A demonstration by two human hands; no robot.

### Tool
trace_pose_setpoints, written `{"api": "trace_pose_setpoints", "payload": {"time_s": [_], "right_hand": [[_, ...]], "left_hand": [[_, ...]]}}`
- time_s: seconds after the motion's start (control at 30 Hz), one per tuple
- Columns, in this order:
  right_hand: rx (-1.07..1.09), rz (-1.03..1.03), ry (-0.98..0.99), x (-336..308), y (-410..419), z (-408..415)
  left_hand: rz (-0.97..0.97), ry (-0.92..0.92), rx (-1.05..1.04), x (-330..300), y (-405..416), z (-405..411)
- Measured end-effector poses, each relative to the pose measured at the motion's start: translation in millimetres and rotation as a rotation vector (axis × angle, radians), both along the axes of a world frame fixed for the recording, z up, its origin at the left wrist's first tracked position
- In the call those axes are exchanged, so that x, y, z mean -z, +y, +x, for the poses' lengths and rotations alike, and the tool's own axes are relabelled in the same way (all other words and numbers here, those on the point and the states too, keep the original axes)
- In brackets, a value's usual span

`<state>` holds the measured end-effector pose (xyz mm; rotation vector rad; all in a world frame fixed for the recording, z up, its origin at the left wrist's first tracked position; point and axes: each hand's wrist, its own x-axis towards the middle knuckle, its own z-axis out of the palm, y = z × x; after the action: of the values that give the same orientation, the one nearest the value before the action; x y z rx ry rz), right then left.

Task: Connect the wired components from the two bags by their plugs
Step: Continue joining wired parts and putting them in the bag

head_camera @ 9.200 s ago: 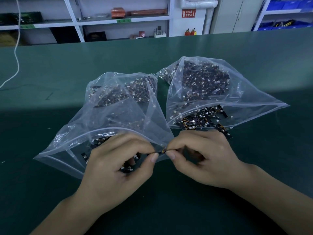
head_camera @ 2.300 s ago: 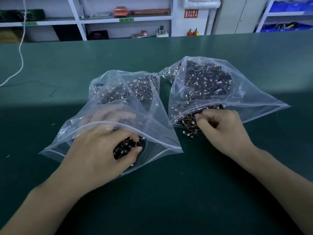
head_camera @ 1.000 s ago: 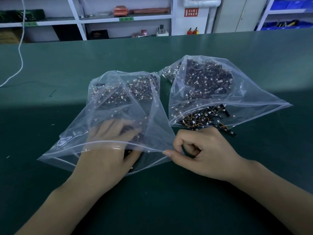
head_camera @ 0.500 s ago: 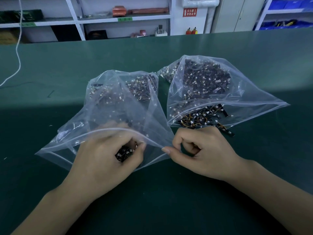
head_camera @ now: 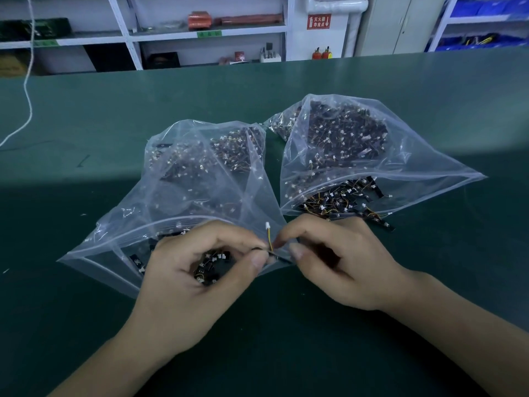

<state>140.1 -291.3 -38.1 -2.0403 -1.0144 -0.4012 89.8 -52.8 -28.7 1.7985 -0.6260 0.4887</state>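
Observation:
Two clear zip bags lie open toward me on the green table. The left bag point(head_camera: 183, 179) and the right bag point(head_camera: 380, 156) both hold several small black wired components with white plugs. My left hand point(head_camera: 197, 267) sits at the left bag's mouth and pinches a component between thumb and forefinger. Its yellow wire with a white plug point(head_camera: 268, 226) stands up between my hands. My right hand point(head_camera: 337, 253) is beside it, fingers curled, thumb and forefinger pinching a thin dark component at the same spot. Some components point(head_camera: 343, 204) spill from the right bag's mouth.
A white cord point(head_camera: 27, 90) hangs down onto the table at the far left. Shelving with boxes and small items stands behind the table's far edge. The green table surface point(head_camera: 286, 339) stretches in front of my hands.
My left hand has come out of the left bag holding a component. It has met my right hand, and the white plug on its wire now stands up between them.

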Motion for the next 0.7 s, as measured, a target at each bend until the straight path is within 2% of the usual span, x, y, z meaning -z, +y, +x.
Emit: {"api": "trace_pose_setpoints", "payload": {"time_s": [0.13, 0.27, 0.4, 0.7], "right_hand": [[-0.095, 0.098, -0.001, -3, -2, -2], [0.014, 0.123, -0.112, 2, 3, 0], [0.074, 0.169, -0.16, 5, 5, 2], [0.067, 0.224, -0.134, 1, 7, 0]], "left_hand": [[-0.095, 0.036, -0.06, 0, -1, 3], [-0.109, 0.042, -0.067, -1, -1, 4], [-0.078, 0.053, -0.064, 1, 0, 4], [0.015, 0.033, -0.057, 5, 3, 6]]}}
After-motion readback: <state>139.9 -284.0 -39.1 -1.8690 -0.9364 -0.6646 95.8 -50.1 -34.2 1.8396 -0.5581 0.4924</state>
